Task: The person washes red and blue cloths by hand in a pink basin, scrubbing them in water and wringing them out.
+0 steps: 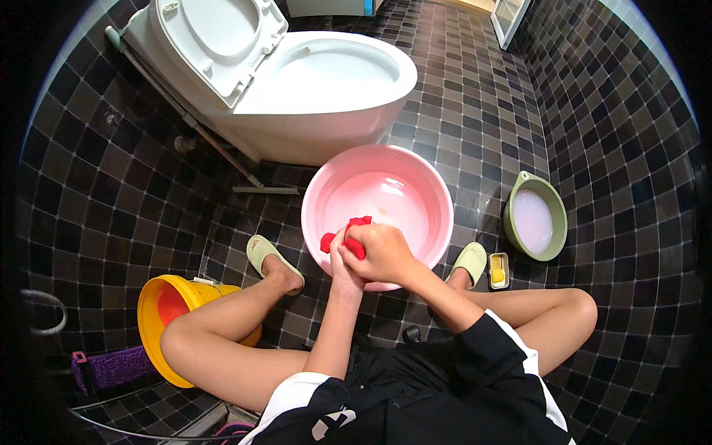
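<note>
A bunched red cloth (pixel 356 248) is squeezed between my two hands over the near left part of a pink plastic basin (pixel 445 214). My left hand (pixel 344 261) is closed on it from the left, with a red end sticking out past the fingers. My right hand (pixel 381 250) grips it from the right, its fist pressed against the left hand. The basin stands on the floor between my feet and holds water. Parts of the cloth are hidden inside my fingers.
A toilet (pixel 334 105) with raised lid stands beyond the basin. At right are a green basin (pixel 560 233) of cloudy liquid and a soap dish (pixel 505 283) with yellow soap (pixel 497 271). A yellow bucket (pixel 146 328) is by my left knee; a squeegee (pixel 266 190) leans near the toilet.
</note>
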{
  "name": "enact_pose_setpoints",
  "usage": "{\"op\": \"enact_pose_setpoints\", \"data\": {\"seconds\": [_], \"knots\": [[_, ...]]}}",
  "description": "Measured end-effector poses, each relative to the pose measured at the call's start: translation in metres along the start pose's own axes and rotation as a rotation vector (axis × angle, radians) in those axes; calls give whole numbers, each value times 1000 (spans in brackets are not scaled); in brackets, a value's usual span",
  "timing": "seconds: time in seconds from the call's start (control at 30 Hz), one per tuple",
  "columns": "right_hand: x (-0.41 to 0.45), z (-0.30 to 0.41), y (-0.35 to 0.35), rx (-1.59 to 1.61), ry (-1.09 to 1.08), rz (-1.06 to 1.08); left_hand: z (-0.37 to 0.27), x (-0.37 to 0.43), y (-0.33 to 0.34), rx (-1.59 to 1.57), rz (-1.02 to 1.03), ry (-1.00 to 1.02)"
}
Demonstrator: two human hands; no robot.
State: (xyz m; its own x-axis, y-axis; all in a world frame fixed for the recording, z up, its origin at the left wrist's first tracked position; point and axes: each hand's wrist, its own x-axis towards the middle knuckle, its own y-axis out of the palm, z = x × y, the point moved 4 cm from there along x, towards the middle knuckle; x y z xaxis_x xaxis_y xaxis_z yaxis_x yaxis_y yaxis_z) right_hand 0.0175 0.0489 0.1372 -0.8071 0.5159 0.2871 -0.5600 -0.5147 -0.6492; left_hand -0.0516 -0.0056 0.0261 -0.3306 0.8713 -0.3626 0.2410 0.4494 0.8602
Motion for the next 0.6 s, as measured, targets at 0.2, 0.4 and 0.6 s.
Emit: {"op": "enact_pose_setpoints", "data": {"seconds": [0.2, 0.4, 0.6], "knots": [[29, -56, -18, -45, 342, -125, 4, 1, 24, -82, -183, 5], [22, -69, -17, 36, 374, -183, 8, 1, 27, -143, -207, -5], [27, -72, -45, 154, 391, -480, -2, -2, 36, -4, -63, -54]]}}
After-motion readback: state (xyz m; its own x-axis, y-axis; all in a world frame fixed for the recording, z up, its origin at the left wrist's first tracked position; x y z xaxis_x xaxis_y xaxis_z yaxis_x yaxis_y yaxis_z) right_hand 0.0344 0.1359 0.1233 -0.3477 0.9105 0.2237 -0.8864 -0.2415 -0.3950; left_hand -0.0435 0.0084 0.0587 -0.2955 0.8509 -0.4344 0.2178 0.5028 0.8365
